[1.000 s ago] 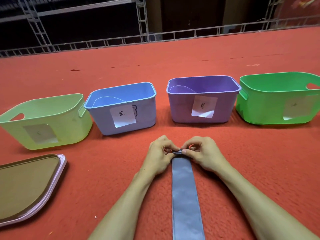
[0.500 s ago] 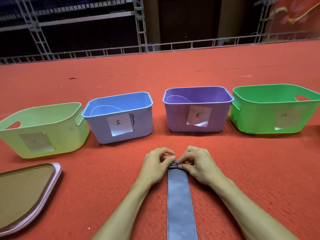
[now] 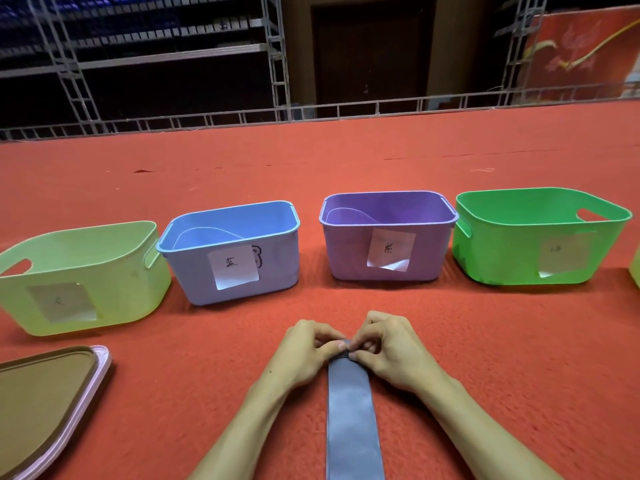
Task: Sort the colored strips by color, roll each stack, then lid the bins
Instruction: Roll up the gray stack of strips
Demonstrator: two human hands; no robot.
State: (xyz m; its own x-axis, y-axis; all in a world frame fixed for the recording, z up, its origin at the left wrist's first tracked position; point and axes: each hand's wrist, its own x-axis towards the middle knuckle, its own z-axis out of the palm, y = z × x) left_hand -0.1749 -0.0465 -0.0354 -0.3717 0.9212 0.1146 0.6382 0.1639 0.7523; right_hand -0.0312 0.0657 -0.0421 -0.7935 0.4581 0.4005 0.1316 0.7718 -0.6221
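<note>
A blue-grey strip stack (image 3: 351, 417) lies flat on the red carpet, running from the bottom edge toward the bins. Its far end is curled into a small roll. My left hand (image 3: 306, 351) and my right hand (image 3: 391, 351) pinch that rolled end from either side, fingertips meeting over it. Beyond them stand four labelled bins in a row: yellow-green (image 3: 104, 237), blue (image 3: 277, 271), purple (image 3: 346, 265) and green (image 3: 502, 265). A pale curved sheet shows inside the blue and purple bins.
A brown lid with a pink rim (image 3: 100, 372) lies at the lower left. A sliver of another yellow-green thing (image 3: 636, 271) shows at the right edge. Red carpet (image 3: 519, 358) stretches back to a metal truss railing (image 3: 346, 110).
The view has tilted up, so hands and bins sit lower in the picture. Both hands have kept pinching the strip's far end, and the roll there has grown slightly.
</note>
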